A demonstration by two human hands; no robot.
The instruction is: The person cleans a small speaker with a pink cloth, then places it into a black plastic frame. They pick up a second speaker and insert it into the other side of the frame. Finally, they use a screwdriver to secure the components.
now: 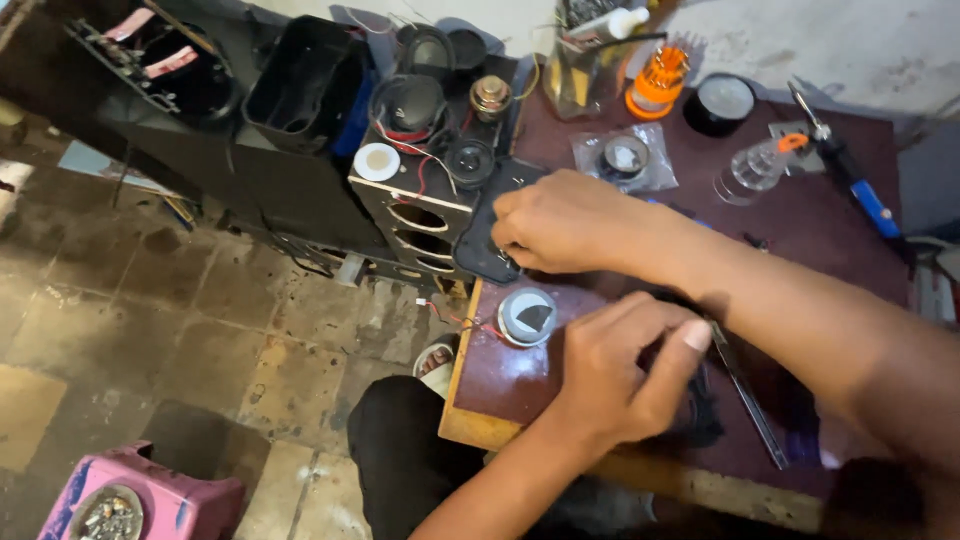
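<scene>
The left hand [615,375] is nearest, fingers curled loosely and thumb stretched toward a thin dark metal tool [745,385] that runs along the table just beyond the thumb tip; whether the fingers actually pinch anything I cannot tell, since the palm hides them. Just left of its knuckles sits a small round speaker driver [527,316] with a silvery rim and thin red wires trailing off the table edge [470,425]. Farther on, the right hand [570,222] closes its fingertips on the edge of a flat black plastic panel [490,235], the fingers bent tight around something small at the panel's lower rim, too small to make out. By the look of it this is fine fitting work, so a steady pinch and a braced wrist would serve best, with the loose wires kept out from under the panel. Left of the right fingers stands a dark speaker cabinet [420,215] topped with several drivers, crowding the panel. Beyond the fingers lie a bagged round part [625,158], an orange screwdriver-bit holder [657,80], a black round tin [720,102], a clear plastic bottle [750,170] and a blue-handled tool [850,180]
</scene>
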